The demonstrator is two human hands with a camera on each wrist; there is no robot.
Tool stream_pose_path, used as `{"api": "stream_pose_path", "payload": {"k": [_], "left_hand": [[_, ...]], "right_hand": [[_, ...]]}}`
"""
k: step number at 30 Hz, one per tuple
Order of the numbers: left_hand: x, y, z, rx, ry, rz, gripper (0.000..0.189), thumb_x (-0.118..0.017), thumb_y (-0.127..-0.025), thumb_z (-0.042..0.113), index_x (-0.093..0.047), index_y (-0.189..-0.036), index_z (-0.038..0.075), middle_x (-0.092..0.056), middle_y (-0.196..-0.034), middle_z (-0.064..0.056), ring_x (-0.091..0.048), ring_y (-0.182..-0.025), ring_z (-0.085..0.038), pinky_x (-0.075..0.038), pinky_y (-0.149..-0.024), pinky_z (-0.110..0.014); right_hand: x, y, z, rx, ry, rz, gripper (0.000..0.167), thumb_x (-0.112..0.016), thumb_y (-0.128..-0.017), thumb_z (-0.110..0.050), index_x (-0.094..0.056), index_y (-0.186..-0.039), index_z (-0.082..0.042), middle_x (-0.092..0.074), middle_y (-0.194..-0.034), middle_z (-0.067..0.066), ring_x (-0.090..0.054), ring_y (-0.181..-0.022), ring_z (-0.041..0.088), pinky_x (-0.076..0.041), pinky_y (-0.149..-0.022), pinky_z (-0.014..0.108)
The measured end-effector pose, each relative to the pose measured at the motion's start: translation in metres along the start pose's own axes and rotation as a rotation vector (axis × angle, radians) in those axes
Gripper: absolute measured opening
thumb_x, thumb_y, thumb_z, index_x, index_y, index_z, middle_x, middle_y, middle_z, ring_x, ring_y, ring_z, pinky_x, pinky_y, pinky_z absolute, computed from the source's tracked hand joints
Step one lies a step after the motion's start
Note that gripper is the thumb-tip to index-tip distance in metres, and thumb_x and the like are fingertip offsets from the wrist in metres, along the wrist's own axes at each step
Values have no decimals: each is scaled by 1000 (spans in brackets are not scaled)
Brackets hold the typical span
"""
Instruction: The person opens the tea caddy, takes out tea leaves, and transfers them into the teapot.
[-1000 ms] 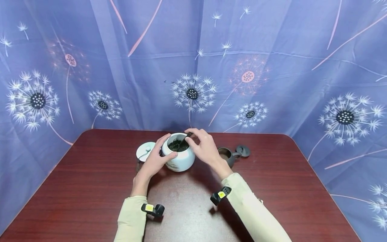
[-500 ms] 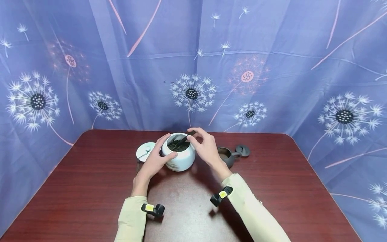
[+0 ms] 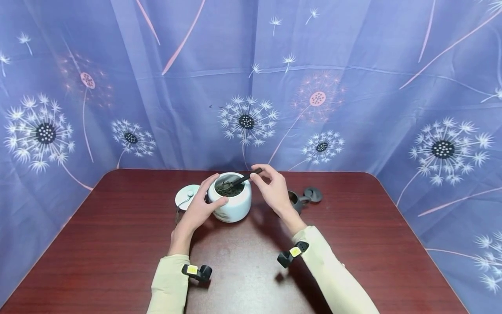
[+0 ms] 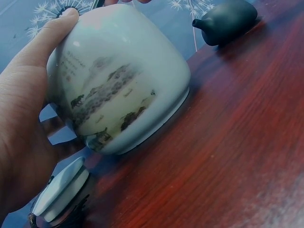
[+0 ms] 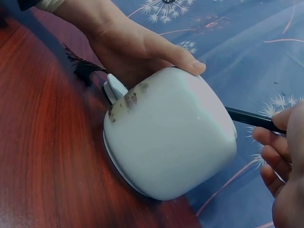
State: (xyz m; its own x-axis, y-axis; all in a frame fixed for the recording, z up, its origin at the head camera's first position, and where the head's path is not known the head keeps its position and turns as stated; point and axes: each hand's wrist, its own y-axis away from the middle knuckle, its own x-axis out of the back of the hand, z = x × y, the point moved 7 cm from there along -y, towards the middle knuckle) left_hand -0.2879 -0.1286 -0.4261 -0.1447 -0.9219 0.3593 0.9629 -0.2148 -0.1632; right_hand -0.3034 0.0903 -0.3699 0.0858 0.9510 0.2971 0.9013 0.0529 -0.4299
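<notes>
Red-brown table point(image 3: 98, 244), patterned cloth behind. On it, upright, a white jar point(image 3: 240, 210), mouth uncovered, dark leaf-like stuff inside. Looks glazed ceramic: probably stiff, fairly heavy, slick, breakable; best held round the bulging shoulder, thumb to the near side. Left hand point(image 3: 199, 208) grips it so, thumb on the near wall, fingers spread round the left side. Right hand point(image 3: 273, 187) pinches, thumb and forefinger together, other fingers loosely bent. Dark teapot point(image 4: 232, 23) stands just beyond the right hand. Pale lid point(image 3: 183, 195) near the left hand; small dark disc point(image 3: 313, 194) beside the teapot handle. Slimmest: the black-handled tool point(image 3: 244, 178), slanting into the jar's mouth; likely light, rigid; outer handle end suits a fingertip pinch.
</notes>
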Motion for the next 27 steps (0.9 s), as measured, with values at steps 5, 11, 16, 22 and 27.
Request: {"api": "stream_pose_path", "payload": {"k": [5, 11, 16, 22, 27], "left_hand": [[2, 9, 24, 1, -4, -15, 78, -73, -90, 24, -33, -155, 15, -27, -162, -8, -24, -150, -31, -21, -119, -58], [2, 10, 25, 12, -9, -18, 78, -73, -90, 26, -33, -155, 16, -26, -163, -6, -23, -150, -30, -21, -119, -59], [3, 9, 22, 18, 3, -20, 78, -74, -90, 27, -32, -156, 17, -26, -163, -5, -23, -150, -29, -20, -120, -57], [3, 9, 23, 21, 4, -23, 79, -73, -90, 27, -32, -156, 15, -25, -163, -6, -23, -150, -29, -20, -120, -57], [2, 10, 24, 18, 4, -22, 78, -73, -90, 26, -32, -156, 14, -26, -163, -7, -24, -150, -29, -21, -119, -57]], "right_hand": [[6, 2, -8, -19, -16, 8, 24, -68, -95, -17, -69, -118, -11, -75, -89, 17, -59, -67, 6, -38, -59, 20], [18, 6, -34, -27, -40, -2, 23, -65, -95, -8, -68, -117, -5, -74, -93, 22, -62, -72, -1, -45, -66, 18], [25, 7, -38, -35, -59, -2, 24, -65, -96, -9, -67, -119, -5, -73, -96, 24, -65, -80, -2, -49, -77, 18], [34, 8, -37, -28, -55, 5, 27, -65, -96, -13, -66, -122, -5, -72, -98, 26, -65, -78, -2, -49, -78, 21], [41, 10, -36, -10, -53, 24, 28, -65, -96, -12, -66, -123, -3, -72, -97, 27, -65, -80, 1, -49, -77, 20]]}}
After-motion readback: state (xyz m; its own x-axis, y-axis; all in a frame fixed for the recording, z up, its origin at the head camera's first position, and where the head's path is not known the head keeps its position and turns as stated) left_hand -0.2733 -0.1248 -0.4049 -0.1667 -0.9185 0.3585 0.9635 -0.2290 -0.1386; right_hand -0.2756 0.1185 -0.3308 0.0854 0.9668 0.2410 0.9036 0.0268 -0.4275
